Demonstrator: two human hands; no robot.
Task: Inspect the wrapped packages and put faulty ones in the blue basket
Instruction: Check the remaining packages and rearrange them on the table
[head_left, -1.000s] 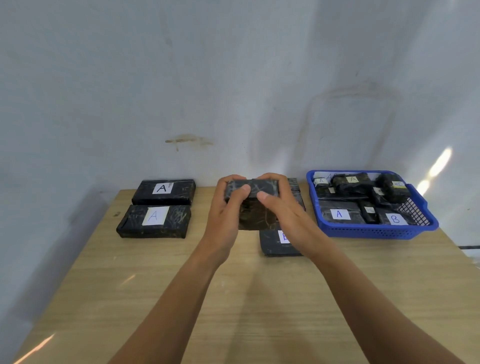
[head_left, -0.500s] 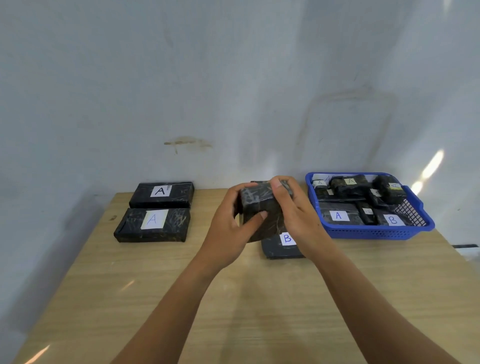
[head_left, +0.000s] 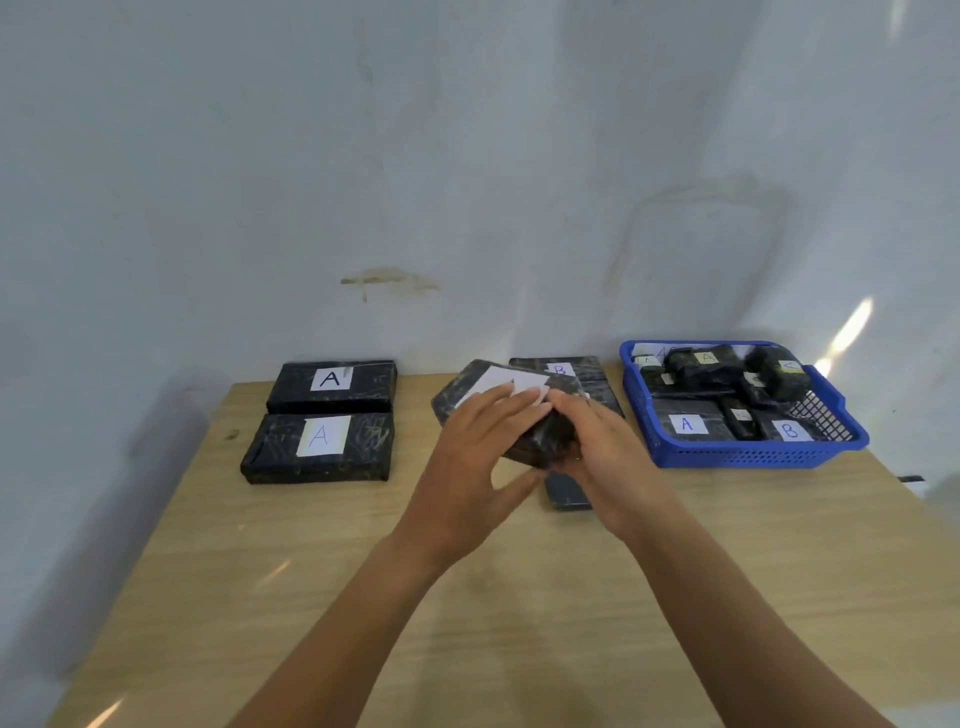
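Above the middle of the tabletop (head_left: 363, 597), a black wrapped package (head_left: 457, 400) is tilted, label (head_left: 506, 383) up, in both hands: left hand (head_left: 478, 462) w/ fingers (head_left: 498, 418) across the label & thumb under, right hand (head_left: 608, 457) curled round its near end; blue basket (head_left: 748, 457) just to the right, part full.
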